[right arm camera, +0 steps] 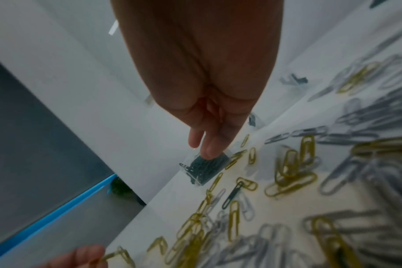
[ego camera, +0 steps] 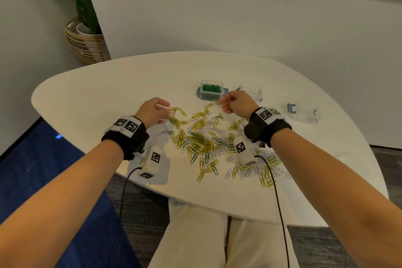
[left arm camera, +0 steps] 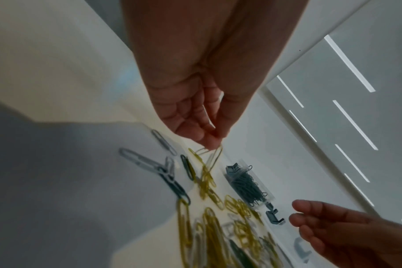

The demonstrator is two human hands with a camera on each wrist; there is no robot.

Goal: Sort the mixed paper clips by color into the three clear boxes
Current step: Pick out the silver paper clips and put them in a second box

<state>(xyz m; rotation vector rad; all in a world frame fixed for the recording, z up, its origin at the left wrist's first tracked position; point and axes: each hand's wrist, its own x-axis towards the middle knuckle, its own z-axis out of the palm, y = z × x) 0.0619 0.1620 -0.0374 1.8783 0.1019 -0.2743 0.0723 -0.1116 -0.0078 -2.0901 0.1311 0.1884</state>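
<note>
A pile of yellow, green and white paper clips is spread over the white table. My left hand is at the pile's far left edge; the left wrist view shows its fingertips pinching yellow paper clips and lifting them a little. My right hand hovers just in front of the clear box of green clips. Its fingers hang loosely over that box, and no clip shows between them. Two more clear boxes stand to the right and look empty.
The table's curved near edge runs just above my lap. Cables hang from both wrist cameras over that edge. A potted plant in a wire basket stands on the floor beyond the table's far left, against the wall.
</note>
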